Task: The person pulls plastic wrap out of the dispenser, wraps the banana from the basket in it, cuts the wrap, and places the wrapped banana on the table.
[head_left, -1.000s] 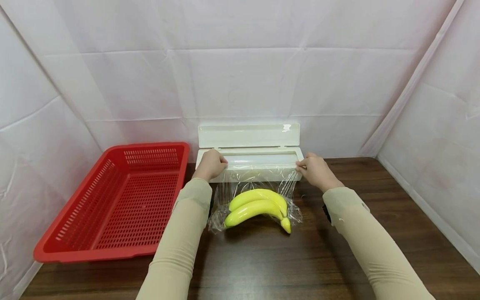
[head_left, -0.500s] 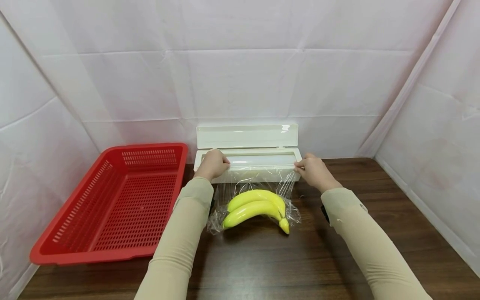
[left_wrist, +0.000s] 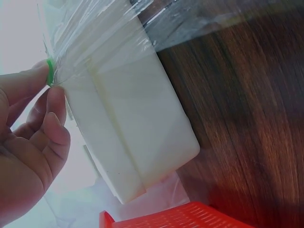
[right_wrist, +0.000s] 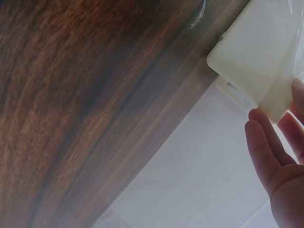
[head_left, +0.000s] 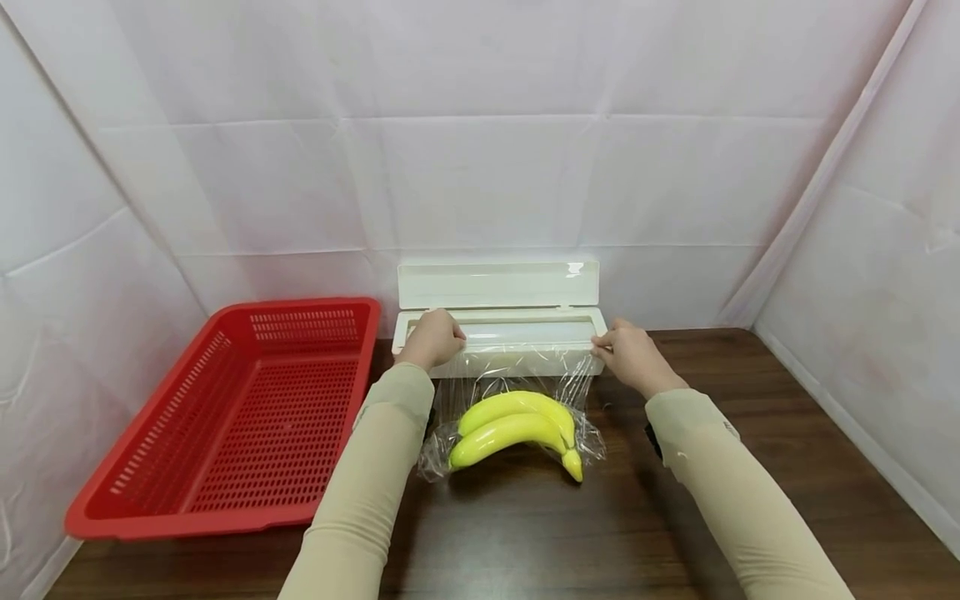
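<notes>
A white cling film box [head_left: 495, 358] stands with its lid raised at the back of the table. Clear cling film [head_left: 517, 379] hangs from its front edge over a bunch of yellow bananas [head_left: 510, 427]. My left hand [head_left: 433, 337] is at the box's front top edge, left of its middle. In the left wrist view, its thumb and finger pinch a small green slider [left_wrist: 50, 72] where the film gathers in creases. My right hand [head_left: 633, 354] grips the box's right end, thumb in front. The right fingertips are partly out of the right wrist view.
A red plastic basket [head_left: 247, 525] with slotted sides stands on the left of the dark wooden table [head_left: 510, 542], close to my left forearm. White cloth [head_left: 480, 183] hangs behind and on both sides.
My left hand has shifted slightly right along the box's front edge. My right hand stays at the right end, and the bananas lie as before. The head view has tilted a little.
</notes>
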{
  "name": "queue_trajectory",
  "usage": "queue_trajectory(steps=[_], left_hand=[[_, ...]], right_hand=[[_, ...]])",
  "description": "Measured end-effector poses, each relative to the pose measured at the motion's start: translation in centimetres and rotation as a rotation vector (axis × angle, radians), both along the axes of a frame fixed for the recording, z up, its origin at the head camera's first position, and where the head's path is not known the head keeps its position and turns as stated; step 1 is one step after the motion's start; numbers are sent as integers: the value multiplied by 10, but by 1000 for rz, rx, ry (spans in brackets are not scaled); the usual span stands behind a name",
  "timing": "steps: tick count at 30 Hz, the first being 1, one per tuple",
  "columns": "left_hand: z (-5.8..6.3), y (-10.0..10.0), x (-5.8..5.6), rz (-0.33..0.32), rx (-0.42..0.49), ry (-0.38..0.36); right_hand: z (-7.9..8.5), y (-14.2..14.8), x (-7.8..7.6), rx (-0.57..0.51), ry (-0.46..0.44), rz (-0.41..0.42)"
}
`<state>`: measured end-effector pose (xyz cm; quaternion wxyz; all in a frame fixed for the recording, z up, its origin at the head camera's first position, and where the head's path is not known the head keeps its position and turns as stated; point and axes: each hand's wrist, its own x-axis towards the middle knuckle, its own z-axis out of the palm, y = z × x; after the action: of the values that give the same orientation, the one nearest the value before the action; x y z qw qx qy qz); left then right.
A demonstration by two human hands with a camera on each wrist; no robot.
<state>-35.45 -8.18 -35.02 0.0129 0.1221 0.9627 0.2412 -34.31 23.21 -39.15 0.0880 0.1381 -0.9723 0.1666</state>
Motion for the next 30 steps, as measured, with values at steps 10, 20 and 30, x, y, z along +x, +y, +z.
queue_trajectory(steps=[10, 20, 30], left_hand=[[3, 4, -3, -21, -23, 23], [6, 8, -6, -50, -45, 32], [8, 12, -5, -56, -43, 4]], right_hand=[[4, 0, -2, 8, -7, -4], [7, -2, -2, -1, -13, -5], [8, -2, -1, -16, -21, -10]])
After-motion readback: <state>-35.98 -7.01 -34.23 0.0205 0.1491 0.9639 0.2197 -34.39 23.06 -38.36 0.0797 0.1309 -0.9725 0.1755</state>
